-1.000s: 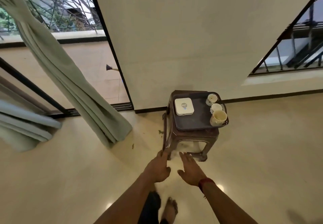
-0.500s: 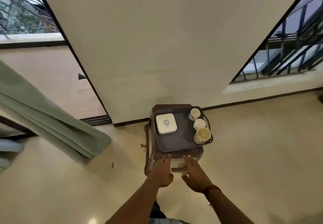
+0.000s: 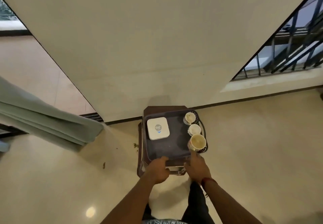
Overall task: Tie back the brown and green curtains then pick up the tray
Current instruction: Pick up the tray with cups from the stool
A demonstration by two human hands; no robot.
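A dark tray sits on a brown stool against the wall. It carries a white square box on its left side. Three cups stand in a row along its right side: the far one, the middle one and the nearest, largest one. My left hand is at the tray's near edge, thumb on the rim and fingers curled below it. My right hand reaches the near right corner with straight fingers touching the rim under the largest cup. The green curtain hangs bunched at the left.
A plain wall rises behind the stool. A barred window is at the right and a glass door opening at the left. Small bits of debris lie on the glossy floor left of the stool.
I have stepped closer to the stool. Both hands moved forward from in front of the stool to the tray's near edge, and the left fingers have curled.
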